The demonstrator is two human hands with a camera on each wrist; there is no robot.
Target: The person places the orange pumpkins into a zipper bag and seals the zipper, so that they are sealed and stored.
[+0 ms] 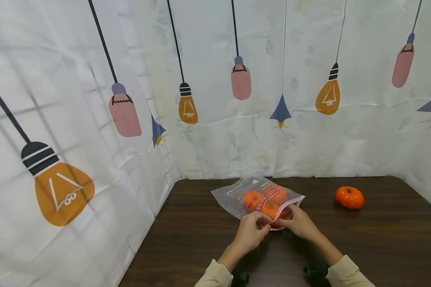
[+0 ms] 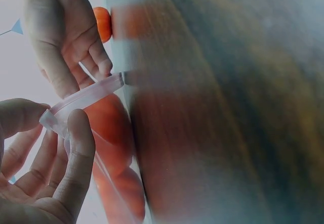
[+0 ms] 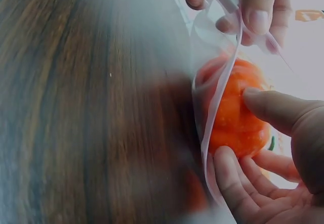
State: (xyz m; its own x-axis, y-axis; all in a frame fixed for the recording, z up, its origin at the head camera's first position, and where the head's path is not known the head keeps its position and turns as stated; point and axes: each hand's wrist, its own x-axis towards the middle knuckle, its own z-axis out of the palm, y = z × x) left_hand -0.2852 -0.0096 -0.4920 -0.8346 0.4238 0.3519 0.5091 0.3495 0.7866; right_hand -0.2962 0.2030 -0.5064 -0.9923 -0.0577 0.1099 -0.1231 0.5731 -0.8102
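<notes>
A clear zip bag (image 1: 227, 196) with printed lettering lies on the table, several small orange pumpkins (image 1: 253, 200) inside it. My left hand (image 1: 250, 232) pinches the bag's pinkish zip edge (image 2: 88, 93) at one end of the mouth, between thumb and fingers. At that mouth, my right hand (image 1: 301, 223) holds an orange pumpkin (image 3: 238, 115), its thumb on one side and its fingers on the other. The pumpkin sits just within the bag's rim, partly behind the clear film. The hands partly hide it in the head view.
Another orange pumpkin (image 1: 350, 197) stands on the dark wooden table (image 1: 391, 239) at the right, apart from the bag. A white curtain (image 1: 215, 147) printed with hanging lamps runs behind the table and along its left side.
</notes>
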